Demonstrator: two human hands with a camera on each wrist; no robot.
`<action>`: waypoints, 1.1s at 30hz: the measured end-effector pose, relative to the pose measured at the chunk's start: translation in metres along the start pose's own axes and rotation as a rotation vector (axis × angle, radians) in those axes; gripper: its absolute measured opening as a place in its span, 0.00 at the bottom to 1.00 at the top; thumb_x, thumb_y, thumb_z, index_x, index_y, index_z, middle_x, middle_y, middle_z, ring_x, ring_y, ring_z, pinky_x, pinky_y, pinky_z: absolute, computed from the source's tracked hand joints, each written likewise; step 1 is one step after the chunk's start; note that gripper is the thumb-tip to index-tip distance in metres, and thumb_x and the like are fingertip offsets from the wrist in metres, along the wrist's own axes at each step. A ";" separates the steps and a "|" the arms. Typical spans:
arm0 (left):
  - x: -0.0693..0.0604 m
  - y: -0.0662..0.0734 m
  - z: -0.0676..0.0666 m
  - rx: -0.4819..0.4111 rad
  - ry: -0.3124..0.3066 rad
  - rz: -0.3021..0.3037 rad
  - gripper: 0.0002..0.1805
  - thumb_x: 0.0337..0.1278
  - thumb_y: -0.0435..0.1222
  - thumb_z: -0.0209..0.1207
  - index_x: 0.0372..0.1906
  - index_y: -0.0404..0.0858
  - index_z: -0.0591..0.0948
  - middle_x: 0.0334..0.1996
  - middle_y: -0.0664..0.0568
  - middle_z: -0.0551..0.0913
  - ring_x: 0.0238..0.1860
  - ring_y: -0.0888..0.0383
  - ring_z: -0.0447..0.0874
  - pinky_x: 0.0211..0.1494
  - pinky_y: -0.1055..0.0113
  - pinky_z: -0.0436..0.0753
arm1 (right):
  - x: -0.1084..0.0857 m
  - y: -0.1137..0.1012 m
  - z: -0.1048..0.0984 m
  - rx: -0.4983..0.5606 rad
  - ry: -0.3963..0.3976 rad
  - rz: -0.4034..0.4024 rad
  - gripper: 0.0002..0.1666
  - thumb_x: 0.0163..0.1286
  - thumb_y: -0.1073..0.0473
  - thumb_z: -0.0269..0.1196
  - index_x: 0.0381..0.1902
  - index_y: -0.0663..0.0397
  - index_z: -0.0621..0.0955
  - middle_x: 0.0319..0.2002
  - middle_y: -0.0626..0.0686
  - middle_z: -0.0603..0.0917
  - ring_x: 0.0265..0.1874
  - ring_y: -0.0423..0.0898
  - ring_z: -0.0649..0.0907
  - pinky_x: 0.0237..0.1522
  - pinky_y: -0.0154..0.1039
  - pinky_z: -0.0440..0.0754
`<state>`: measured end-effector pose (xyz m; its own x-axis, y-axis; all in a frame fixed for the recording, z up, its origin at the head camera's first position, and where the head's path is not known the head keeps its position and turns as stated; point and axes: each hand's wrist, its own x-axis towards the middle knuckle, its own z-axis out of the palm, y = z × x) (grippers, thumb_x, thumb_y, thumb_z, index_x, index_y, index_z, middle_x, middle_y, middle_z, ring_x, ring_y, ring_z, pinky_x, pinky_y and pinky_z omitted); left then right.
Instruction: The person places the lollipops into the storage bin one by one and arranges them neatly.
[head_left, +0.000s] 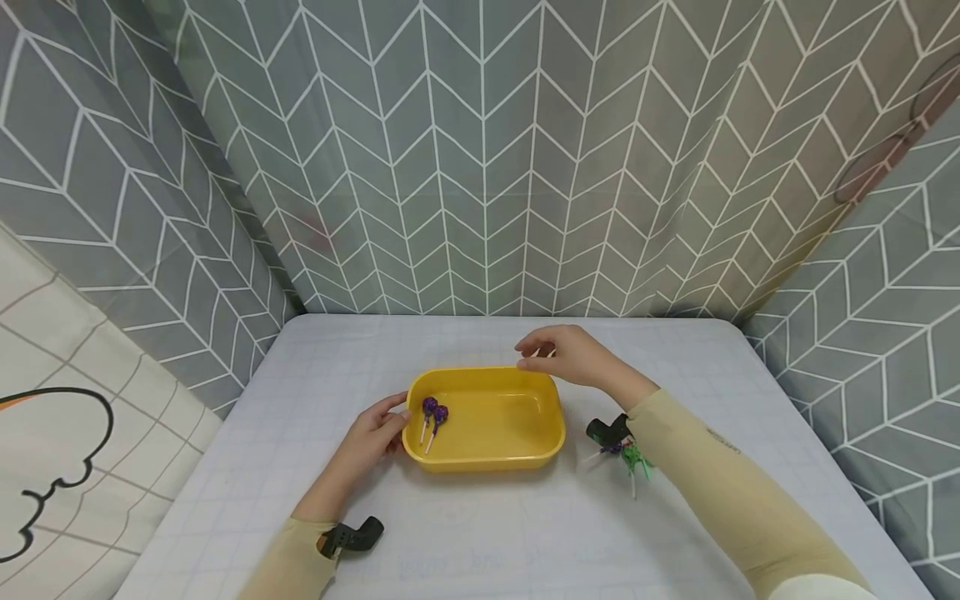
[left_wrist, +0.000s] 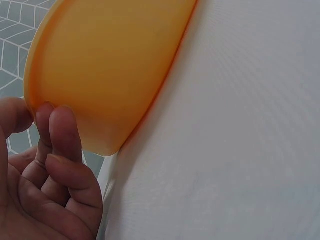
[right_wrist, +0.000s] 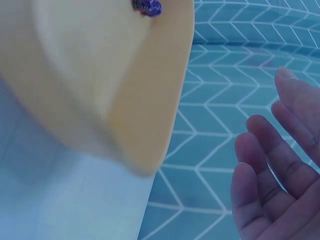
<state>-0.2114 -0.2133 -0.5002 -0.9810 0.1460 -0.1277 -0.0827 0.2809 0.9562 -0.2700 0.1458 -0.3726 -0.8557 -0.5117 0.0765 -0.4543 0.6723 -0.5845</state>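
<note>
A: Who and what are pictured?
B: A person sits or stands at a white-covered worktop (head_left: 465, 533), both arms reaching to a yellow tray (head_left: 498, 417). Two purple lollipops (head_left: 439, 414) lie side by side inside, at its left end.

A: And the hands?
B: The left hand (head_left: 369, 433) grips the tray's left end between thumb and fingers. The right hand (head_left: 566, 354) hovers at the far right corner, its fingers (right_wrist: 244, 187) loosely curved and holding nothing; the right wrist view shows them apart from the rim.

A: Anything outside the tray?
B: A bunch of lollipops, green ones (head_left: 632, 456) and purple ones (head_left: 611, 448), rests on the worktop to the right. A black wrist device (head_left: 606, 430) partly hides it, so the count cannot be told.

A: Which step is in hand?
B: Judging by the pose, steadying or placing the tray: the left hand anchors it, the right waits beside the rim.

A: What does the next move call for?
B: Should the right hand take the rim, a light, level hold, lest the two lollipops roll. Should it turn to the bunch, the arm would need to draw back and the fingers single out one stick.
</note>
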 end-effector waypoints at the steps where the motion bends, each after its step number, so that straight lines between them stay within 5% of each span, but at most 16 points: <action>1: 0.000 0.000 0.000 0.003 0.001 0.001 0.27 0.69 0.50 0.57 0.70 0.48 0.70 0.34 0.44 0.83 0.30 0.49 0.78 0.32 0.63 0.79 | -0.003 0.003 -0.001 0.001 0.006 0.010 0.18 0.65 0.47 0.69 0.51 0.45 0.85 0.41 0.41 0.84 0.39 0.41 0.81 0.40 0.37 0.81; 23: -0.001 0.000 0.000 0.014 0.003 0.007 0.25 0.71 0.47 0.56 0.69 0.48 0.71 0.33 0.44 0.83 0.29 0.49 0.77 0.31 0.63 0.78 | -0.080 0.063 -0.017 0.041 0.104 0.213 0.25 0.64 0.38 0.67 0.52 0.44 0.84 0.46 0.46 0.84 0.44 0.47 0.81 0.45 0.45 0.82; 33: -0.001 -0.002 0.000 0.002 -0.004 0.022 0.26 0.70 0.47 0.57 0.69 0.48 0.71 0.33 0.44 0.83 0.28 0.49 0.77 0.29 0.64 0.77 | -0.107 0.080 -0.016 0.027 0.119 0.233 0.25 0.67 0.41 0.66 0.53 0.51 0.84 0.46 0.50 0.84 0.42 0.49 0.80 0.39 0.40 0.81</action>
<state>-0.2108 -0.2143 -0.5018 -0.9819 0.1557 -0.1075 -0.0605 0.2799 0.9581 -0.2189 0.2628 -0.4141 -0.9604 -0.2770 0.0304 -0.2358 0.7497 -0.6184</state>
